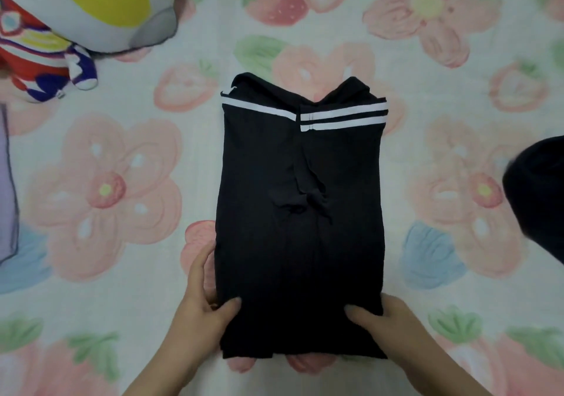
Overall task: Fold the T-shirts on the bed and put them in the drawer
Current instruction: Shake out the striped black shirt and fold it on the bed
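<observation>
Left hand (200, 301) at 7 o'clock: thumb lies on top of the black T-shirt (300, 227) and the fingers curl along its left edge, pinching the lower left corner. Right hand (381, 316) at 5 o'clock: thumb is on top of the cloth and the fingers are tucked out of sight at the lower right corner, pinching it likewise.

T-shirt lies mid-frame on the strawberry-and-flower bedsheet (128, 288), folded to a narrow upright rectangle with the sleeves turned in. White stripes (341, 118) cross it toward 12 o'clock. Hem is nearest the hands.

Plush toy (39, 63) lies at 10 o'clock, apart from the shirt. Dark garment (540, 194) sits at the 3 o'clock edge, cut off. Lavender cloth (6, 182) runs along the 9 o'clock edge.
</observation>
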